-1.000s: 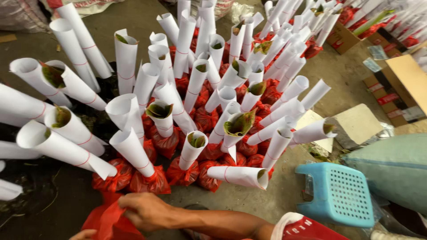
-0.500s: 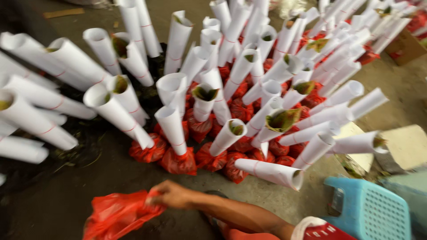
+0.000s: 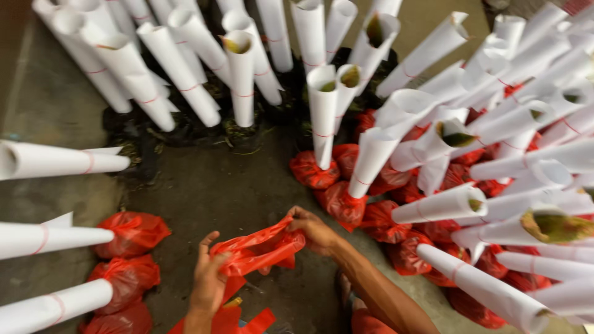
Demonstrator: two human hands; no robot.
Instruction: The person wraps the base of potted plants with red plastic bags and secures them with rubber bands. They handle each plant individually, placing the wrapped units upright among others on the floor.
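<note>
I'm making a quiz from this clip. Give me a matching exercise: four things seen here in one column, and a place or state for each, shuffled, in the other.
Things:
1. left hand
2. right hand
3. loose red plastic bag
4. white paper tubes

Places or states:
A. stretched between both hands
B. standing out of tied red bags
C. grips the bag's lower left end
D. grips the bag's upper right end

Pairs: 1-C, 2-D, 3-A, 4-B

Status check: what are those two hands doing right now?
Left hand and right hand both grip red plastic bag. Paper-wrapped plants ring them.
</note>
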